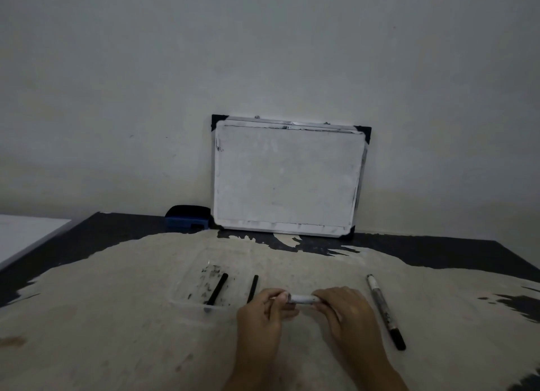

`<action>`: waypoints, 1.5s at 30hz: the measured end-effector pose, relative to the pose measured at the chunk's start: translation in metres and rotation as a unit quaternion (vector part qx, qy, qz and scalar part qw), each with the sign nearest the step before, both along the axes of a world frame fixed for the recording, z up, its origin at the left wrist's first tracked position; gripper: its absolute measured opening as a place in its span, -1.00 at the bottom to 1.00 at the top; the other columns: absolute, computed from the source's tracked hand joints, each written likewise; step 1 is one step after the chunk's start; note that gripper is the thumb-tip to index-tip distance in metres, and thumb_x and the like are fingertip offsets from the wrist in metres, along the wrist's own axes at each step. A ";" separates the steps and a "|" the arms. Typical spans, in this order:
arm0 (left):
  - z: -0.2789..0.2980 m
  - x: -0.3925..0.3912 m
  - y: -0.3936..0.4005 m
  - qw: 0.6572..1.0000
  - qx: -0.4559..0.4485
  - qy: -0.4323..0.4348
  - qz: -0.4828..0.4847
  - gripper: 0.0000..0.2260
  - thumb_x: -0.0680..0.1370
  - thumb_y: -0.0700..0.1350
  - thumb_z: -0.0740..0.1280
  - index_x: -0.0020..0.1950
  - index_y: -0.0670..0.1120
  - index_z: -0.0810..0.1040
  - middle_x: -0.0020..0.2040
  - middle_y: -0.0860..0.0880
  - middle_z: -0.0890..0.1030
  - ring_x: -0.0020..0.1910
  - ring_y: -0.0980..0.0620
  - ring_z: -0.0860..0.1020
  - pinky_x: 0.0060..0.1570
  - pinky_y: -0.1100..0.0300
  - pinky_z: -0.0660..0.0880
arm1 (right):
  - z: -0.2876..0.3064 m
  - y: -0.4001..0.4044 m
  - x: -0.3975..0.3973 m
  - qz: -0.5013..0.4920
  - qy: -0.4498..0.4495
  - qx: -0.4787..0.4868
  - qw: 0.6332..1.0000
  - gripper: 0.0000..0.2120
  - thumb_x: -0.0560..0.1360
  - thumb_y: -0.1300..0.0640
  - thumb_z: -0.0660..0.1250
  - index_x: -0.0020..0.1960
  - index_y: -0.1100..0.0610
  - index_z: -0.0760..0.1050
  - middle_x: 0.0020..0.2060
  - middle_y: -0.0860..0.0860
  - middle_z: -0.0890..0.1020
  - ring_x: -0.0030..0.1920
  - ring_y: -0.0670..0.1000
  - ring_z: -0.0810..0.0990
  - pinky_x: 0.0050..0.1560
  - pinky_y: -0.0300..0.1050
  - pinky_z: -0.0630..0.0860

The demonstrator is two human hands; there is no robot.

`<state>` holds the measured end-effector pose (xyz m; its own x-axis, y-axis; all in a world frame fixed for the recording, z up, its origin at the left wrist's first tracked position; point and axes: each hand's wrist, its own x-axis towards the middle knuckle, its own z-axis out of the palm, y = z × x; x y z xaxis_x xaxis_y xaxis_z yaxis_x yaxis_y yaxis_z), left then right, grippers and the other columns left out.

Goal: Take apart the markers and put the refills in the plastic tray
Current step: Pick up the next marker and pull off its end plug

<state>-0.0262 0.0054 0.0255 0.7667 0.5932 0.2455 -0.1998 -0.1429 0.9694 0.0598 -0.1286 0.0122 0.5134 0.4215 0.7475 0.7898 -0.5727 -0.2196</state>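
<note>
- Our left hand and right hand are low in view, both clamped on one white marker, held level betw. them above the surface.
- Just right of the right hand, a second marker lies on the surface w/ black cap toward us.
- Left of the hands, the clear plastic tray holds one black refill, angled, its near end at the tray's front wall.
- A second black refill lies near the tray's right edge; can't tell if inside.
- Farther back, a whiteboard leans on the wall, w/ a blue eraser beside its left corner.
</note>
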 end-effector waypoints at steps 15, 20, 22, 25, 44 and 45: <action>0.002 -0.001 0.000 0.999 0.037 -0.010 -0.004 -0.85 0.54 -0.21 0.28 -0.22 -0.11 0.56 -0.36 -0.11 0.63 -0.41 0.04 0.61 -0.37 0.39 0.49 | 0.007 -0.015 0.004 -0.168 0.018 0.088 0.982 -0.75 0.21 0.42 0.50 -0.28 0.14 0.54 -0.38 0.03 0.63 -0.26 0.07 0.60 0.14 -0.05 0.26; -0.010 0.005 0.002 0.984 0.169 0.042 -0.048 -0.84 0.50 -0.22 0.33 -0.16 0.06 0.54 -0.13 0.10 0.63 -0.08 0.21 0.57 -0.10 0.54 0.43 | 0.011 -0.017 0.003 -0.221 0.032 0.084 0.971 -0.71 0.17 0.44 0.52 -0.24 0.15 0.56 -0.34 0.05 0.65 -0.25 0.14 0.63 0.19 0.04 0.21; -0.015 0.007 0.005 0.971 0.213 0.077 -0.072 -0.78 0.49 -0.26 0.31 -0.18 0.09 0.51 -0.13 0.08 0.61 -0.09 0.19 0.55 -0.09 0.54 0.40 | 0.012 -0.015 0.001 -0.231 0.009 0.058 0.971 -0.71 0.17 0.41 0.53 -0.19 0.14 0.62 -0.31 0.06 0.67 -0.20 0.15 0.64 0.25 0.10 0.17; -0.018 0.009 0.008 0.958 0.251 0.096 -0.097 -0.72 0.46 -0.29 0.31 -0.20 0.12 0.50 -0.14 0.09 0.57 -0.10 0.21 0.53 -0.08 0.55 0.38 | 0.014 -0.014 0.001 -0.249 -0.020 0.011 0.968 -0.68 0.14 0.39 0.55 -0.17 0.11 0.68 -0.29 0.07 0.70 -0.14 0.17 0.65 0.36 0.17 0.04; -0.019 0.010 0.006 0.955 0.277 0.074 -0.080 -0.77 0.51 -0.15 0.31 0.16 -0.03 0.50 0.02 0.12 0.49 0.05 0.21 0.48 -0.03 0.63 0.30 | 0.008 -0.005 0.001 -0.192 -0.012 -0.036 0.981 -0.79 0.26 0.30 0.47 -0.30 -0.01 0.69 -0.36 -0.05 0.69 -0.17 0.13 0.63 0.41 0.11 -0.04; -0.019 0.011 0.006 0.956 0.273 0.072 -0.076 -0.75 0.51 -0.14 0.32 0.18 -0.02 0.49 0.03 0.12 0.49 0.07 0.21 0.48 0.00 0.61 0.31 | 0.008 -0.005 0.001 -0.194 0.000 -0.025 0.981 -0.72 0.18 0.35 0.53 -0.28 -0.01 0.69 -0.35 -0.05 0.69 -0.18 0.13 0.63 0.38 0.11 0.01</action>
